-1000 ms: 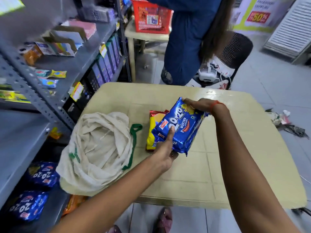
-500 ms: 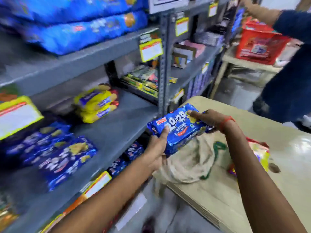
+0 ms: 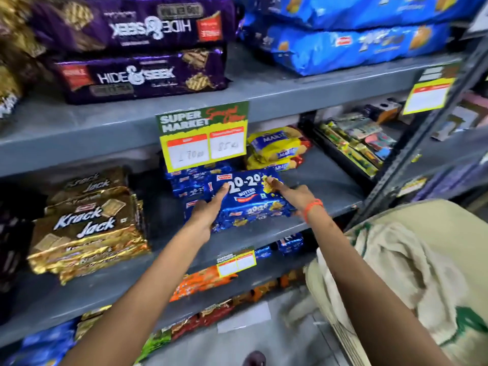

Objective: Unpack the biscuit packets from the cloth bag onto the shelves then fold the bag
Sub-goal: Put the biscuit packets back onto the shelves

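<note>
A blue 20-20 butter biscuit packet (image 3: 248,200) rests on a pile of the same blue packets on the grey middle shelf (image 3: 324,180). My left hand (image 3: 208,212) grips its left end and my right hand (image 3: 290,192) grips its right end, thumb on top. The cream cloth bag (image 3: 404,262) with green trim lies slumped on the beige table (image 3: 433,210) at the right, behind my right forearm. Whether anything is still in the bag is hidden.
Gold Krack Jack packets (image 3: 87,228) sit left on the same shelf, yellow Marie packets (image 3: 277,149) behind. A price sign (image 3: 203,138) hangs from the shelf above, which carries purple Hide & Seek packs (image 3: 142,75) and large blue packs (image 3: 351,48). Lower shelves hold orange packets (image 3: 200,283).
I have turned from the table to the shelves and both hands carried the blue packet forward, down onto the stack of blue packets on the middle shelf.
</note>
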`<state>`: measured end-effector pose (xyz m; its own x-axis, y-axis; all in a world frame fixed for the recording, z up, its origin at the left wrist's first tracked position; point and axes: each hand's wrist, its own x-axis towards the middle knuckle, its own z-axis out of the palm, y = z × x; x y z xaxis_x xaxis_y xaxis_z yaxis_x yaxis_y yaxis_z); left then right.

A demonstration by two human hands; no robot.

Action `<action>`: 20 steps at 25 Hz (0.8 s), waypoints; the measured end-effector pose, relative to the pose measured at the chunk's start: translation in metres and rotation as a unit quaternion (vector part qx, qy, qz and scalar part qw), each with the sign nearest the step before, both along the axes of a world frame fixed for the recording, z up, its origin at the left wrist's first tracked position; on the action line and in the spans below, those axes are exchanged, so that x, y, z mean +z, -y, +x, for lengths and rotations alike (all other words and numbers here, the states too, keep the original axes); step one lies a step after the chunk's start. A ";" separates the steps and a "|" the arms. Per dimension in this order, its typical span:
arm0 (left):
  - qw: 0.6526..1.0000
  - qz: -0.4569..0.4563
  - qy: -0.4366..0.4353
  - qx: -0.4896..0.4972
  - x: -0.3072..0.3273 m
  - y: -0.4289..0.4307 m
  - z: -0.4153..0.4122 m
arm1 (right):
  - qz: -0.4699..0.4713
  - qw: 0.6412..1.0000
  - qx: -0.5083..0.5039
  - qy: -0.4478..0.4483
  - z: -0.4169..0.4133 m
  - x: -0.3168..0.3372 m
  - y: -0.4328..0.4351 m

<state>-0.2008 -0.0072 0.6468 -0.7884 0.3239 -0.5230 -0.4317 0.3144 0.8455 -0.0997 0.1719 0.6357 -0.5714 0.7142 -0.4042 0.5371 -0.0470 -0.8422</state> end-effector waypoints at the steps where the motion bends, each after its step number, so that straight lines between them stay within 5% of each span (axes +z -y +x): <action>1: 1.000 0.006 -0.002 0.024 -0.001 0.008 -0.010 | -0.009 1.000 0.009 -0.009 -0.016 -0.009 0.004; 9: 0.995 0.017 0.023 0.098 -0.022 0.037 -0.049 | 0.045 0.996 0.060 0.037 -0.065 0.000 0.050; 20: 0.991 0.005 -0.009 0.132 -0.020 0.025 -0.044 | -0.025 0.989 0.131 0.069 -0.060 0.009 0.050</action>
<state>-0.2445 -0.0322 0.6265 -0.8556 0.1108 -0.5057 -0.4822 0.1849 0.8563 -0.1601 0.1217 0.6444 -0.6704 0.5266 -0.5227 0.6464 0.0685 -0.7599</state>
